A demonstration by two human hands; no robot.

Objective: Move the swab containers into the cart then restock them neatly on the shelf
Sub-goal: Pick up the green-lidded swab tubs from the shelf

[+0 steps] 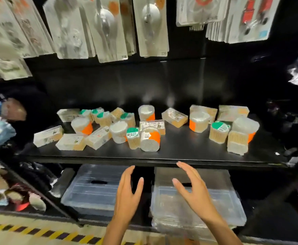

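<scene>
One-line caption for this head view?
Both open hands, left and right, reach toward jumbled swab containers on a black shelf.

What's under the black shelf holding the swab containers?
Two stacks of clear plastic bins sit on the level under the black shelf. Both hands, left and right, hover open before them. The shelf edge and darkness hide anything farther back.
</scene>
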